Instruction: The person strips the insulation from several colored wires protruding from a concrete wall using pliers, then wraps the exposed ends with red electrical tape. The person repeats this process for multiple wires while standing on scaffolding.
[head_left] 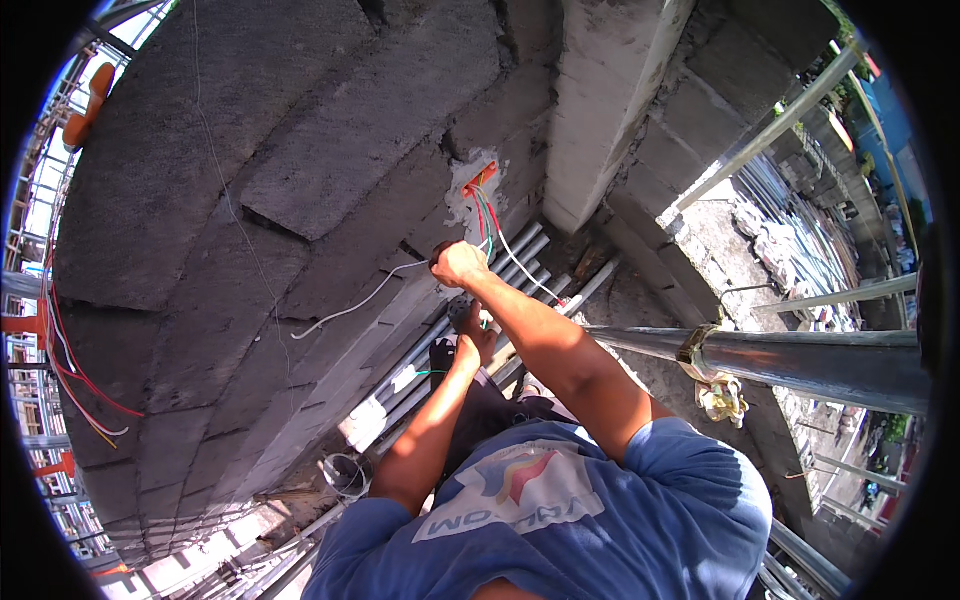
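In front of me is a grey block wall with an orange electrical box [479, 181] set in a patch of mortar. Red, green and white wires [484, 212] hang out of it. Just below the box my right hand [460, 266] is closed on a white wire [372, 292], whose free end trails left across the wall. My left hand [478, 342] is lower, closed, near a dark rounded thing [462, 312] that I cannot make out. A bit of green wire shows beside the left hand. Another white wire [524, 268] drops to the right, toward the metal pipes.
Metal pipes [533, 244] lie along the wall base. A thick scaffold tube [820, 368] with a clamp [716, 378] crosses at right. At far left, more loose wires [70, 372] hang from an orange fitting [25, 325]. A round, clear container [345, 474] stands low at left.
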